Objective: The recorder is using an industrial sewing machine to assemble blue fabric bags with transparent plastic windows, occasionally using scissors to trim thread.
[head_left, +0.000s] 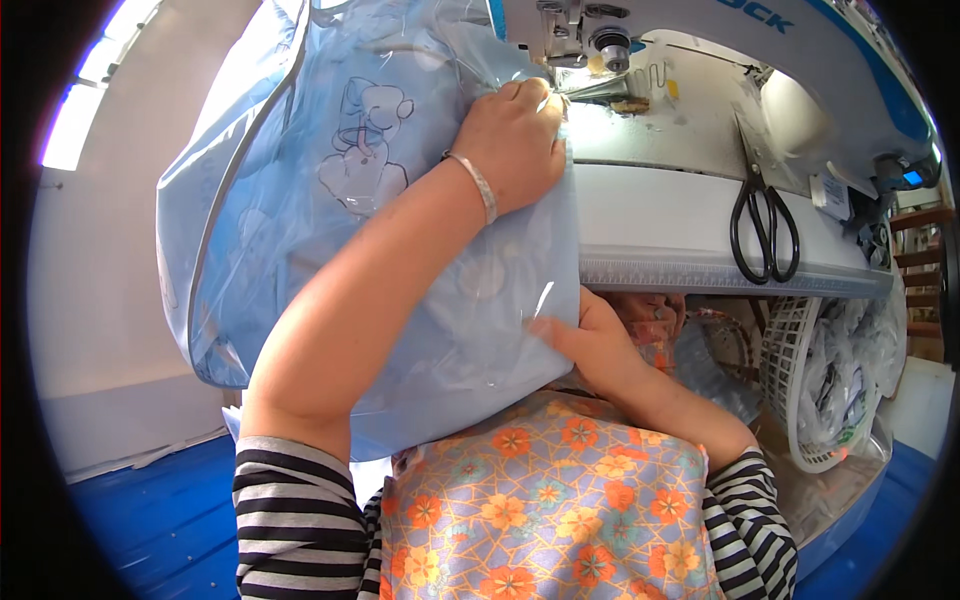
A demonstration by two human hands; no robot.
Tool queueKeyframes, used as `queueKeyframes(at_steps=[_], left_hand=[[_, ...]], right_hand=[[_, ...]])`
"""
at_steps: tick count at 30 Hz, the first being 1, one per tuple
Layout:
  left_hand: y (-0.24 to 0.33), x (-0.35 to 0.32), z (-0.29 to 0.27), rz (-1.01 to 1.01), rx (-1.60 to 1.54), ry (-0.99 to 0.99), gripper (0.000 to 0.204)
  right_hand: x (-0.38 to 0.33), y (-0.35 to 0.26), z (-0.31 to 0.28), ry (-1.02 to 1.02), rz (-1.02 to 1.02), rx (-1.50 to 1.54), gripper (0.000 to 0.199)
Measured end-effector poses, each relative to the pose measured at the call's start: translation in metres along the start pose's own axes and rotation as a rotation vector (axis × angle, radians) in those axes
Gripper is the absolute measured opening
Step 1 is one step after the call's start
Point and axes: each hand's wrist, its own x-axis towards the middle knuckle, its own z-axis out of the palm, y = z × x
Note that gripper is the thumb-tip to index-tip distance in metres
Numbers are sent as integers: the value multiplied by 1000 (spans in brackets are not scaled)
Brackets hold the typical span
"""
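L hand (512, 140) flat on clear bag (330, 200), R hand (590, 345) pinching edge

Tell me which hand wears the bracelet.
The left hand, pressing the clear blue bag near the sewing machine needle, has a silver bracelet at its wrist. The right hand, gripping the bag's lower edge, is bare.

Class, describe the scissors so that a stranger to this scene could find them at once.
Start at the white sewing machine along the top. On the white table beneath its arm, right of the left hand, lie black-handled metal scissors, the only dark tool there.
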Motion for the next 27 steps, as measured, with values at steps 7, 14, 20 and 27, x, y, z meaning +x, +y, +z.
queueKeyframes(at_steps=[7,14,20,27], left_hand=[[4,-5,1,-40,-53,-52,34],[1,-5,0,3,-93,45,33],[0,-6,0,13,-189,21,33],[-8,-4,-6,90,-260,-33,32]], right_hand=[[0,-3,0,44,-37,-35,32],[3,-3,-1,52,-36,-86,31],[3,-4,-1,32,-66,-80,32],[-4,-20,3,44,-38,-68,34]])
